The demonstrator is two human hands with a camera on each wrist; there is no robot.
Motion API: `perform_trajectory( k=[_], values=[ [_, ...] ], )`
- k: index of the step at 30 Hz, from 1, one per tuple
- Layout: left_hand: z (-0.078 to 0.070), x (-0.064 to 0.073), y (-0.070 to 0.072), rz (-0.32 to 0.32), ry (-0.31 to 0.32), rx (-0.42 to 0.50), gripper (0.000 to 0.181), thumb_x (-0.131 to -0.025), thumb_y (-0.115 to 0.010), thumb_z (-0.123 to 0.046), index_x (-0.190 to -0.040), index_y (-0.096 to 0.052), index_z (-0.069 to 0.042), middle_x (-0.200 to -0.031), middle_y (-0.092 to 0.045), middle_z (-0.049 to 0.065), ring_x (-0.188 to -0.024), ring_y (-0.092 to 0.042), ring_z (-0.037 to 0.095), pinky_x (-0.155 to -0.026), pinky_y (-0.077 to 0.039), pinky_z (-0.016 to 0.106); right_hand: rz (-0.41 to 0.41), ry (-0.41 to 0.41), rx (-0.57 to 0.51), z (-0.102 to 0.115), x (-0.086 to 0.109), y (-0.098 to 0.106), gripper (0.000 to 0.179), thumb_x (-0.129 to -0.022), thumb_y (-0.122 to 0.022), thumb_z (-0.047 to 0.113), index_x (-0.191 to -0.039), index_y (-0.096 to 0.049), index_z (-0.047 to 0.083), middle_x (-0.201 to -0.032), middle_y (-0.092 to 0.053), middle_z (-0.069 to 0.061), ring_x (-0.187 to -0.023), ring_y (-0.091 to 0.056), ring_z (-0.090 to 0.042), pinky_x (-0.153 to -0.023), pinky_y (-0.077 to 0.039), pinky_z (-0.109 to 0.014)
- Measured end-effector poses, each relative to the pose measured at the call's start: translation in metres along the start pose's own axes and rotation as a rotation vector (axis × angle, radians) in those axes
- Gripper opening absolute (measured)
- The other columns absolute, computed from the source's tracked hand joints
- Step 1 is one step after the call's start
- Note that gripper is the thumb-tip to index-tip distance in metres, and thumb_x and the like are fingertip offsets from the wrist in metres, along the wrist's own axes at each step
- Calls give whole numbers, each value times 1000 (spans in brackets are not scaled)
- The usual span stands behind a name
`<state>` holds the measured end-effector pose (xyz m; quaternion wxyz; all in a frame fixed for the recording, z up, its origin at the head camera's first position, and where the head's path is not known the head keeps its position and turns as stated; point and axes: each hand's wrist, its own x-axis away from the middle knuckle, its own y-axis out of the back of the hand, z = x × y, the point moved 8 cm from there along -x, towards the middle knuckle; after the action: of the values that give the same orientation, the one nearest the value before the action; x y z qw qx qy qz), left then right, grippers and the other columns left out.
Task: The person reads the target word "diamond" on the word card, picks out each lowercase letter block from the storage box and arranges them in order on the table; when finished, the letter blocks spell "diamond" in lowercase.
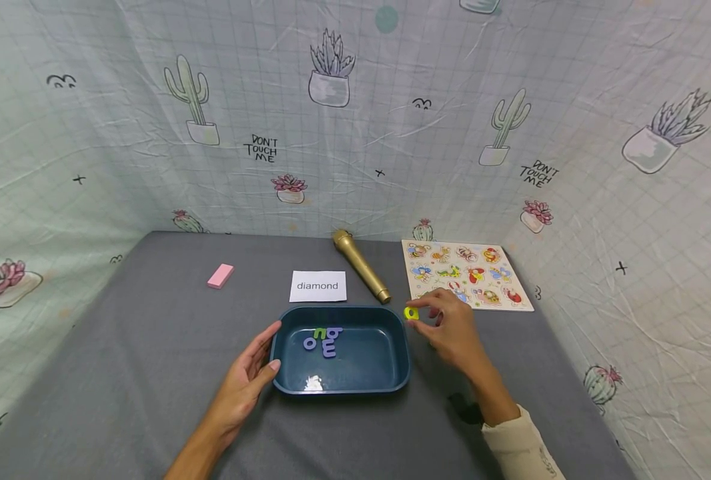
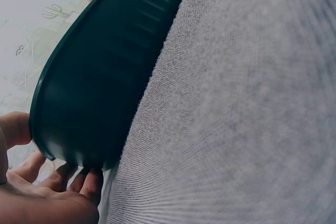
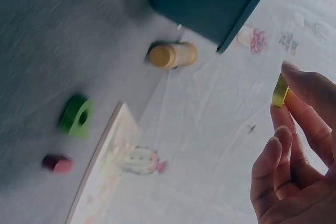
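A dark blue tray (image 1: 340,387) lies on the grey cloth, with several small letters in it. Purple ones (image 1: 329,349) and a green one (image 1: 320,333) cluster toward its left half. My left hand (image 1: 244,383) holds the tray's left end, thumb and fingertips on its rim and side, as the left wrist view also shows. Just past the tray's right rim, my right hand (image 1: 451,330) pinches a yellow letter (image 1: 412,313) between thumb and fingertips. In the right wrist view this letter (image 3: 280,90) is seen edge-on, raised off the cloth.
Behind the tray are a white card (image 1: 318,287) reading "diamond" and a gold microphone (image 1: 362,267). A picture board of insects (image 1: 463,272) lies back right, a pink block (image 1: 220,276) back left. A green letter (image 3: 77,115) and a red piece (image 3: 57,163) lie near the board.
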<state>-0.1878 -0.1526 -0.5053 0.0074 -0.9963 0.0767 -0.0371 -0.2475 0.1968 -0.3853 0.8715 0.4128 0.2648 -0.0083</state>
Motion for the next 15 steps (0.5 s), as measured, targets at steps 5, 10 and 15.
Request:
perform_trajectory(
  k=[5, 10, 15],
  values=[
    [1, 0, 0, 4, -8, -8, 63, -109, -61, -17, -165, -35, -30, -178, -22, -1, -166, -17, 27, -134, -16, 45, -9, -36, 36, -16, 6, 8, 33, -77, -96, 9, -108, -84, 14, -99, -72, -5, -77, -56, -18, -64, -47, -24],
    [-1, -1, 0, 22, -66, 5, 63, -110, -59, -13, -166, -34, -25, -177, -24, 0, -166, -16, 26, -120, -28, 8, -25, -70, 66, -34, 11, 17, 29, -79, -95, 9, -105, -84, 14, -97, -71, -4, -76, -55, -16, -62, -45, -24],
    [-1, -1, 0, 23, -78, 7, 63, -110, -58, -13, -166, -34, -24, -177, -24, 1, -166, -16, 26, -112, -28, 1, -41, -88, 90, -46, 17, 27, 27, -78, -95, 8, -103, -84, 14, -94, -70, -4, -75, -54, -17, -62, -43, -25]
  ],
)
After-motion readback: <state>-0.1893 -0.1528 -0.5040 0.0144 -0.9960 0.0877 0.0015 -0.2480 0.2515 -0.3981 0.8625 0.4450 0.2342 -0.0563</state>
